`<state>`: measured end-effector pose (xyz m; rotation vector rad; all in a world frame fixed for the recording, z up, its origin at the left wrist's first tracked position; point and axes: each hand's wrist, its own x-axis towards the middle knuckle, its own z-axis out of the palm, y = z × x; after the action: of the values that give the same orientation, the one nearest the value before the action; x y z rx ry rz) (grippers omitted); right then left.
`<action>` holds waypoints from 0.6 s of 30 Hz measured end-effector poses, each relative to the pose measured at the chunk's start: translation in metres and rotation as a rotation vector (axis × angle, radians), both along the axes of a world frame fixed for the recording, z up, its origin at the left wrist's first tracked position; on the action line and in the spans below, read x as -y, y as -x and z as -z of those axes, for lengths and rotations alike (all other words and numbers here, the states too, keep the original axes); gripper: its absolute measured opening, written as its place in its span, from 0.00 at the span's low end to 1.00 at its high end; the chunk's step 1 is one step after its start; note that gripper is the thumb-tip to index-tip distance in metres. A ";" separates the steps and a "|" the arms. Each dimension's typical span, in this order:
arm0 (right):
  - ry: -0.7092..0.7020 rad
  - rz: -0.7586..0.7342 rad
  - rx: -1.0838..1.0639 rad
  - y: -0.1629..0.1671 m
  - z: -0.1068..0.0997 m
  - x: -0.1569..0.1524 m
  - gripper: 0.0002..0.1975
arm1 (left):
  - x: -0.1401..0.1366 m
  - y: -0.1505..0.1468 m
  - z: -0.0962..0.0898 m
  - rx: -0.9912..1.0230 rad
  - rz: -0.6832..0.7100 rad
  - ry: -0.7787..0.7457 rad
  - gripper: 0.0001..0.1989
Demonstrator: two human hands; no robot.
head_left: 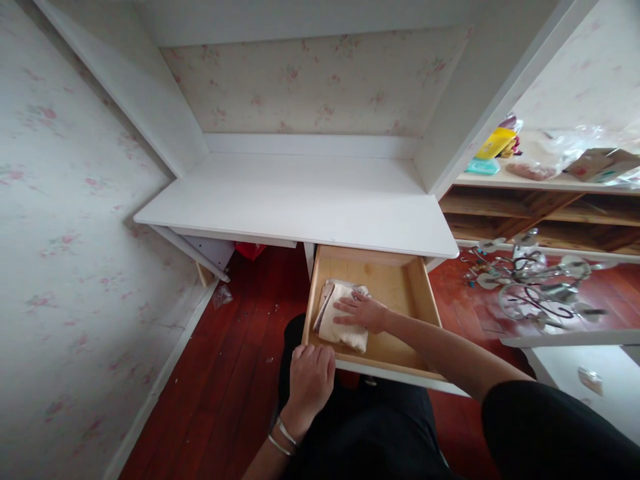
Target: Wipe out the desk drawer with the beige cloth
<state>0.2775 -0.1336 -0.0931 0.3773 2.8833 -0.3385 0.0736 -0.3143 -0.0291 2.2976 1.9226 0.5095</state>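
Observation:
A pale wooden drawer [395, 283] is pulled out from under the white desk [300, 193]. Inside it, toward the left, lies a folded cream cloth [343, 333] with a darker patterned layer showing at its edge. My right hand [364, 312] rests flat on top of this cloth, fingers spread, palm down. At the drawer's front left corner my left hand [311, 379] is closed over the rim, its fingertips curled out of sight. Two bangles circle my left wrist.
To the right, a chandelier [535, 280] with glass shades lies on the red wooden floor [220, 380]. A low shelf [490, 203] behind it bears plastic bags and a yellow item [495, 143]. A flower-papered wall [65, 267] stands left; a white piece of furniture [575, 380] is at lower right.

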 end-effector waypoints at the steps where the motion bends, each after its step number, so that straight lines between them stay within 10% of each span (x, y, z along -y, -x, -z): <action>1: 0.013 -0.011 -0.016 0.002 -0.001 -0.004 0.36 | 0.000 0.000 0.000 0.005 0.000 0.001 0.09; 9: 0.120 -0.216 -0.070 0.041 -0.023 -0.063 0.18 | -0.001 0.000 0.004 0.029 -0.019 0.010 0.08; 18: -0.283 -0.024 0.007 0.067 -0.027 -0.119 0.15 | -0.004 0.001 0.004 0.040 -0.030 -0.028 0.07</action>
<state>0.2107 -0.0148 -0.0660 0.3871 2.9298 0.0779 0.0724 -0.3105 -0.0333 2.2605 1.9468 0.5845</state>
